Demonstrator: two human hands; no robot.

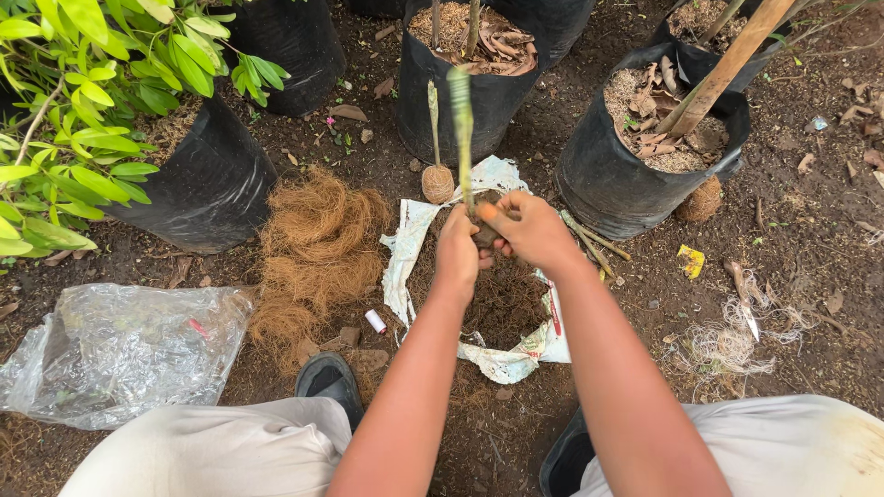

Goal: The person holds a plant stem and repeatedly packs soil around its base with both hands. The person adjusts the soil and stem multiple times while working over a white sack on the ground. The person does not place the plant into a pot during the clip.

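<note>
Brown, crumbly soil clings around the base of a thin green stem (461,120), and both hands meet there. The left hand (458,250) has its fingers (459,225) wrapped together around the stem's foot and the dark root clump just under it. The right hand (529,230) presses in from the other side, fingers curled and clamped on the same clump, thumb up against the stem. The stem rises upright between them, slender and whippy; it looks light and likely to snap or bend if held high, so the firm low point by the roots seems the safer hold. The root clump looks loose and apt to shed.

Beneath the hands, a white printed sack (405,248) lies opened flat on the earth floor, heaped with dark soil. To its left sits a mound of tan coconut fibre (318,248), soft and springy, with a small white cylinder (376,321) between them. Just beyond the sack stands a little fibre-wrapped ball (437,183) with its own shoot.

Black grow bags ring the far edge: one (465,92) holds dry leaves and husk around a stalk, another (635,175) at right holds leaf litter and a leaning wooden stake (727,64). A crumpled clear plastic bag (120,350) lies at the near left, below leafy green branches (83,110).
</note>
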